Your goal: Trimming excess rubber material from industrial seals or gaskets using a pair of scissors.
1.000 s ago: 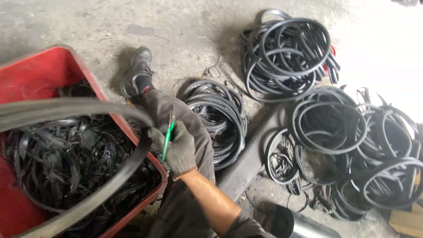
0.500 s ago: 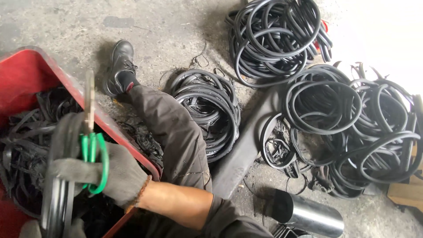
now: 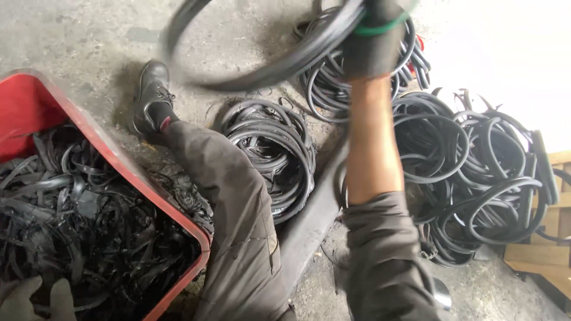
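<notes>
My right hand (image 3: 373,41), in a dark glove, is raised at the top of the head view. It grips a large black rubber ring (image 3: 256,74), which is blurred with motion, together with green-handled scissors (image 3: 389,25). The ring swings above a coil of black rubber rings (image 3: 270,148) on the floor. My left hand (image 3: 27,297), in a grey glove, shows only its fingertips at the bottom left. Its fingers are apart over black rubber strips (image 3: 89,232) in a red bin (image 3: 128,169).
My trousered leg (image 3: 238,226) and black boot (image 3: 148,98) lie between the bin and the coil. More heaps of black rubber rings (image 3: 476,178) cover the concrete floor at right. Light wooden boards (image 3: 535,255) sit at the far right.
My right hand has swung up from over the bin to the top of the view, carrying the rubber ring and the scissors. My left hand no longer holds the ring.
</notes>
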